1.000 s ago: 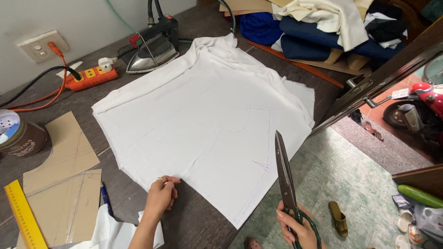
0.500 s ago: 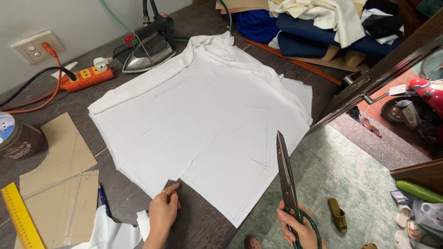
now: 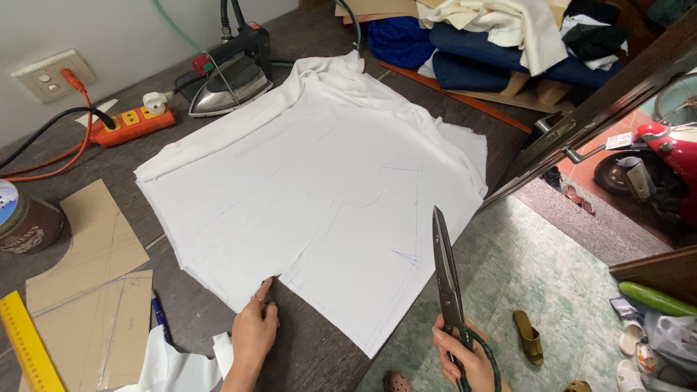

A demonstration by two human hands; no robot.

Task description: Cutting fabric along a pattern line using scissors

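While the dark grey worktop (image 3: 305, 356) is largely covered by a white fabric sheet marked with pencilled pattern lines (image 3: 312, 196), long steel shears with green handles (image 3: 449, 290) are gripped upright off its edge by the right hand (image 3: 468, 356), and the fabric's near edge is touched by the left hand (image 3: 253, 330), fingers loosely curled.

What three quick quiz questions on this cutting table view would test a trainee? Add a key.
1. True or false: the scissors are cutting into the white fabric.
2. Which hand touches the fabric's near edge: A left hand, B right hand?
3. What stands on the table at the fabric's far edge, beside the orange power strip?

Key: 1 false, the blades are shut and held upright off the cloth, beyond the table edge. 2 A. 3 the iron.
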